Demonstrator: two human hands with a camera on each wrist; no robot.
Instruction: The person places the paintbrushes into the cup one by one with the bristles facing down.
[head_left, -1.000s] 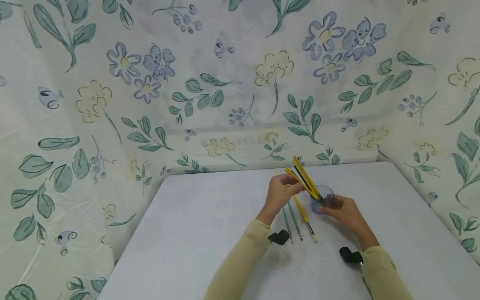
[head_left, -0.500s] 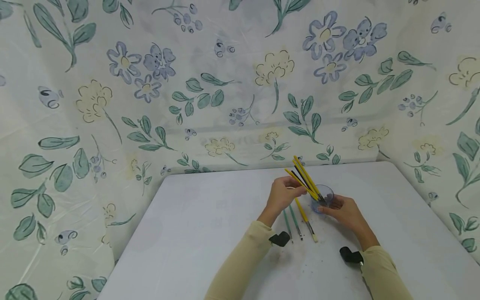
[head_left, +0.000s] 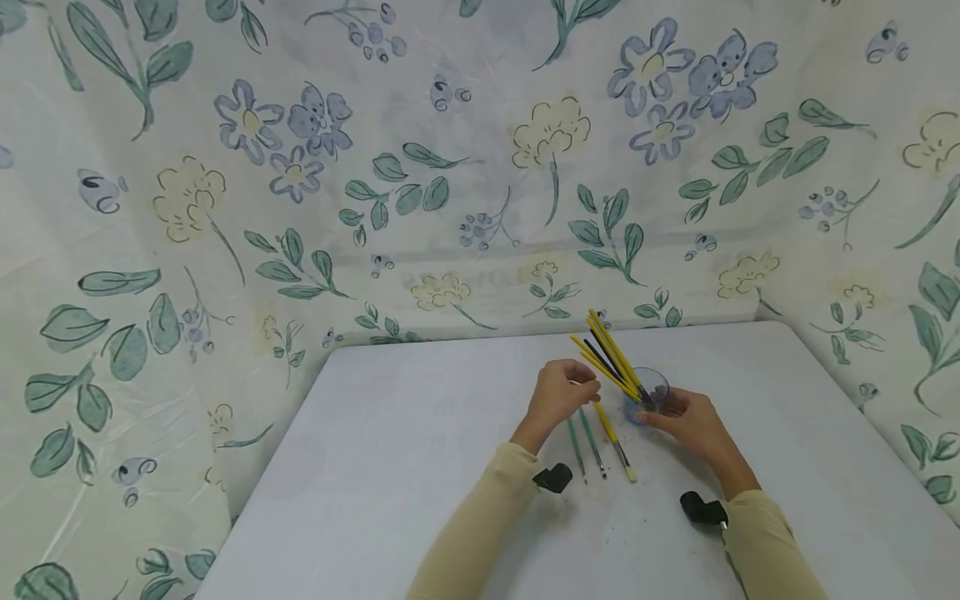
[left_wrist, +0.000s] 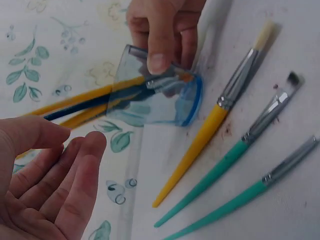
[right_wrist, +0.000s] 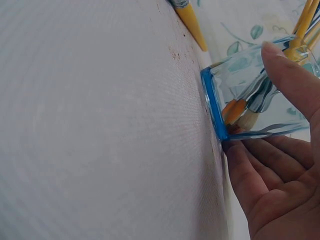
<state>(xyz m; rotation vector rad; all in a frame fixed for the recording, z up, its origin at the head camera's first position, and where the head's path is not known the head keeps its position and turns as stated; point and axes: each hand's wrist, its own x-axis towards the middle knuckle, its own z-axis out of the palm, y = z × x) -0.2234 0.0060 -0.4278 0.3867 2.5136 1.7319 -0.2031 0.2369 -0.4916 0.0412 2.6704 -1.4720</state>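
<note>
My right hand [head_left: 693, 423] grips a clear plastic cup [right_wrist: 235, 80] with a blue base, thumb on one side and fingers on the other. Several paintbrushes [head_left: 615, 358] with yellow and dark handles lean in it, bristles down at the base and handles sticking out to the upper left. Beside those handles is my left hand [left_wrist: 55, 175], its loosely bent fingers apart from the thumb and nothing between them. On the table in front of it lie a yellow paintbrush [left_wrist: 197, 150] with pale bristles and two teal paintbrushes [left_wrist: 220, 167], side by side.
The white table [head_left: 390, 467] reaches back to a flower-printed cloth [head_left: 480, 167] hung behind and at the sides. Small dark specks [head_left: 615, 533] dot the table in front of the brushes. Each wrist wears a black camera mount [head_left: 703, 508].
My left hand has let go of a yellow paintbrush, which now leans in the cup, and has drawn slightly back to the left. The right hand has kept its hold on the cup.
</note>
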